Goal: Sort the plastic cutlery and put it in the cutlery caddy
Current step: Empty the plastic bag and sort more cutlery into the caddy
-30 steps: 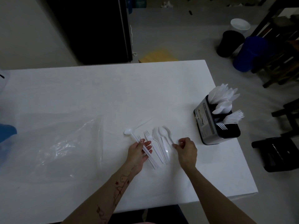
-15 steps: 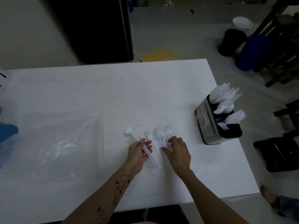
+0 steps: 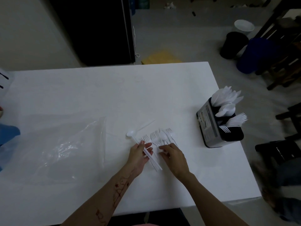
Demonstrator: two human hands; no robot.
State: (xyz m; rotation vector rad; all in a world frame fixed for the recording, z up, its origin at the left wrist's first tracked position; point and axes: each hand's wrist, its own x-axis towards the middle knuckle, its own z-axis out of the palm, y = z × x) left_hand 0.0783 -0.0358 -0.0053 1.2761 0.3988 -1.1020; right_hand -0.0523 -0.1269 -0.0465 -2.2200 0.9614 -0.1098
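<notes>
Mixing is the main risk: white forks (image 3: 160,136) and a spoon (image 3: 163,136) overlap on the white desk (image 3: 97,95), so if you scoop them as one bunch, a spoon may well ride along into the fork slot. Thin handles can also skid off the smooth top when pressed from above.

Your left hand (image 3: 140,154) holds a few handles, thumb on top and the other fingers (image 3: 148,145) loosely under them; a long spoon (image 3: 131,133) sticks out just beyond its fingertips. Your right hand (image 3: 173,154) lies curled over the near ends of the loose pile, fingers bent and touching the handles, though whether any piece is pinched I cannot tell. The fork heads fan out just past those fingertips. The cutlery caddy (image 3: 210,128), already part filled, stands well off beyond your right fingers, near the desk edge.
</notes>
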